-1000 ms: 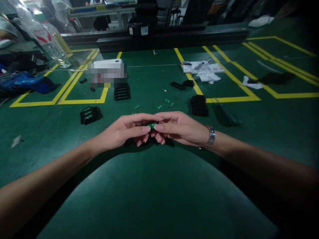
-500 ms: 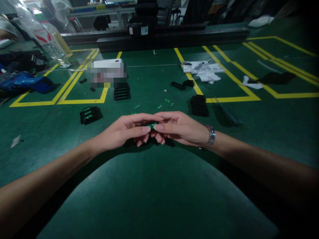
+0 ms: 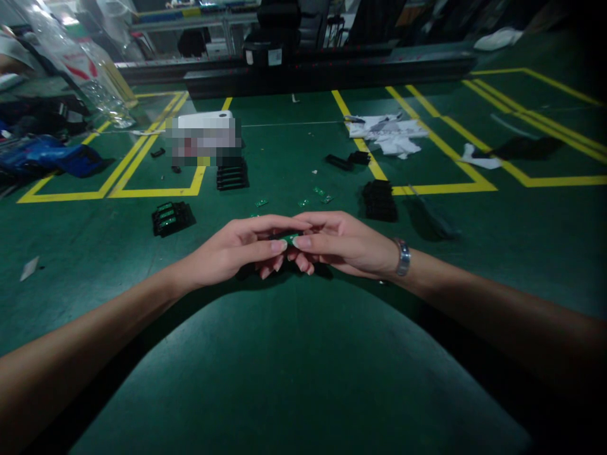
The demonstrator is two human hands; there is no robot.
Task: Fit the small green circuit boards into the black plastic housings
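My left hand and my right hand meet in front of me, both closed around a small green circuit board with a black part along it. Both thumbs press on the board's near face, and fingers cover most of the rest. Just beyond my hands lie several loose green circuit boards. To the left stands a group of black holders with green boards in them. A stack of black plastic pieces is on the right, and another black stack sits further back.
A white device, partly blurred, lies at the back left near a clear plastic bottle and a blue object. Crumpled white paper or cloth and black pieces lie right of centre. A dark rail crosses the back.
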